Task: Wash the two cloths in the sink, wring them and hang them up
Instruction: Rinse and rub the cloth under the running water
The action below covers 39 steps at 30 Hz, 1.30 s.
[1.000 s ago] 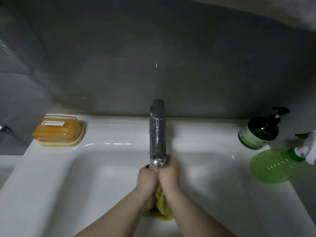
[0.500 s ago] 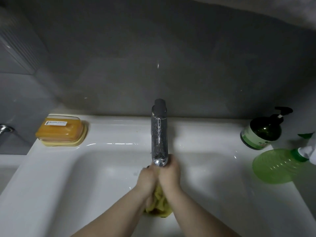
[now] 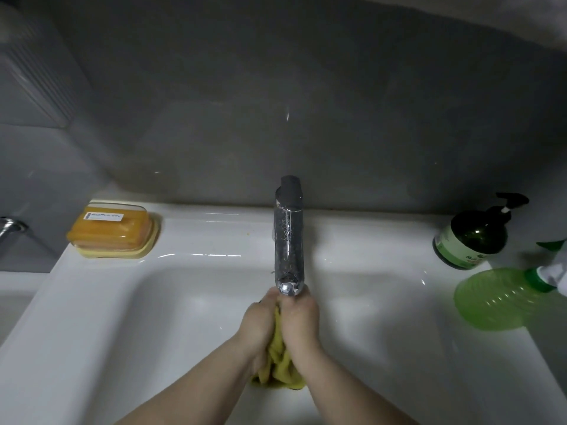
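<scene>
A yellow cloth (image 3: 279, 363) is bunched between my two hands over the white sink (image 3: 129, 317), just below the spout of the chrome tap (image 3: 288, 240). My left hand (image 3: 260, 323) and my right hand (image 3: 302, 320) press side by side, both closed around the cloth, whose lower folds hang out beneath my wrists. The fingertips sit under the tap's end and are partly hidden by it. I see only this one cloth; no second cloth shows.
An orange soap box on a yellow dish (image 3: 112, 230) rests on the sink's back left ledge. At the right stand a dark green pump bottle (image 3: 472, 237) and a light green spray bottle (image 3: 503, 297). A grey wall rises behind the tap.
My hands stay under the tap, still gripping the cloth; the hanging folds shift slightly between frames as I work it.
</scene>
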{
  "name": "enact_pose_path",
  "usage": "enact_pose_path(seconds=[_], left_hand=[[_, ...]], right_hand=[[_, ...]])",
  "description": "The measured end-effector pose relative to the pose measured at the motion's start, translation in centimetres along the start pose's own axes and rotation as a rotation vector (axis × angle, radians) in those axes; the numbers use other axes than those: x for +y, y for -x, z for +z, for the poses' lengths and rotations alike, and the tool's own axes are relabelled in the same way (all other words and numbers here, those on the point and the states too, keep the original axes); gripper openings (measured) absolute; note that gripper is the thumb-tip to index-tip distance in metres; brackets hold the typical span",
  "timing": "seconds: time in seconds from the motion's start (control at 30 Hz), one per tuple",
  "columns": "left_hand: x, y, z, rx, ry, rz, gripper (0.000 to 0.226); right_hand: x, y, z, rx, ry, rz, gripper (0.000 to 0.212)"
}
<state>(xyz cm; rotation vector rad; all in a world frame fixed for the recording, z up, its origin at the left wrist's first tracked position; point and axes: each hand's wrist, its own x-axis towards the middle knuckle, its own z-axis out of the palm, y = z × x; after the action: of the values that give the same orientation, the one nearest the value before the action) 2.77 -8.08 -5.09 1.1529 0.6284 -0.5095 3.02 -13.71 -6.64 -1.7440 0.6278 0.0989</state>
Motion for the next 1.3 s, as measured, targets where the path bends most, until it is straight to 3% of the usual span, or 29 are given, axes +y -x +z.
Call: enact_pose_path(seconds=[0.07, 0.13, 0.2, 0.27, 0.33, 0.4, 0.47, 0.53, 0.6, 0.67, 0.73, 0.8, 0.83, 0.9, 0.97, 1.03, 1.1, 1.13, 1.23, 1.3], left_hand=[[-0.7, 0.8, 0.9, -0.115, -0.056, -0.041, 0.034], [-1.3, 0.8, 0.7, -0.224, -0.239, -0.027, 0.033], [-0.7, 0.5, -1.1, -0.271, -0.493, 0.044, 0.016], [0.0, -0.1, -3.2, -0.267, -0.677, 0.025, 0.015], [1.0, -0.4, -4.9, -0.216, -0.663, -0.025, 0.012], [1.9, -0.7, -5.6, -0.165, -0.579, 0.050, 0.008], [2.8, -1.0, -5.9, -0.148, -0.522, 0.132, 0.019], [3.2, -1.2, -6.0, -0.128, -0.448, 0.146, 0.024], [3.3, -1.3, -5.8, -0.123, -0.468, 0.138, 0.026], [3.1, -1.3, -5.2, -0.139, -0.547, 0.140, 0.030], [3.2, -1.3, -4.8, -0.187, -0.525, 0.121, 0.034], [3.5, -1.2, -4.8, -0.303, -0.528, 0.087, 0.027], [3.7, -1.2, -5.1, -0.375, -0.584, 0.061, 0.018], [3.8, -1.2, -5.7, -0.485, -0.696, -0.030, 0.019], [3.4, -1.4, -6.2, -0.482, -0.662, -0.101, 0.017], [3.0, -1.7, -5.7, -0.379, -0.441, -0.088, 0.016], [2.1, -2.2, -4.1, -0.128, -0.178, -0.051, 0.036], [1.4, -2.2, -2.9, 0.012, -0.121, 0.006, 0.040], [0.0, -1.0, 1.0, 0.258, -0.308, 0.117, 0.034], [-0.4, -0.6, 2.0, 0.200, -0.350, 0.133, 0.032]], right_hand=[[0.0, -2.3, -1.5, -0.010, 0.052, 0.009, 0.023], [0.6, -3.8, -2.9, 0.004, 0.038, 0.037, 0.032], [1.0, -4.1, -4.0, -0.013, -0.090, 0.095, 0.035], [1.0, -4.2, -5.4, -0.084, -0.279, 0.158, 0.030], [1.1, -4.1, -7.0, -0.224, -0.404, 0.193, 0.023], [1.2, -3.8, -8.3, -0.411, -0.408, 0.214, 0.018], [1.2, -3.4, -9.3, -0.621, -0.238, 0.212, 0.018], [0.8, -2.9, -9.6, -0.829, 0.081, 0.135, 0.019], [0.6, -2.8, -9.0, -0.924, 0.331, 0.088, 0.034], [0.3, -2.5, -8.2, -0.954, 0.477, 0.017, 0.030], [0.0, -2.5, -7.7, -0.884, 0.529, -0.080, 0.010], [0.0, -3.0, -8.1, -0.776, 0.321, -0.029, 0.021], [0.0, -3.1, -8.5, -0.761, 0.188, 0.028, 0.016], [-0.1, -3.6, -9.4, -0.762, 0.007, 0.129, 0.027], [0.0, -4.0, -9.6, -0.737, -0.062, 0.191, 0.034], [0.2, -3.7, -8.5, -0.580, -0.175, 0.193, 0.026], [0.5, -2.1, -5.6, -0.324, -0.142, 0.164, 0.016], [0.7, -1.2, -3.9, -0.209, -0.080, 0.114, 0.024], [0.8, 0.3, -0.9, 0.004, -0.085, -0.010, 0.044], [0.5, -0.7, -0.9, 0.124, -0.143, 0.021, 0.050]])
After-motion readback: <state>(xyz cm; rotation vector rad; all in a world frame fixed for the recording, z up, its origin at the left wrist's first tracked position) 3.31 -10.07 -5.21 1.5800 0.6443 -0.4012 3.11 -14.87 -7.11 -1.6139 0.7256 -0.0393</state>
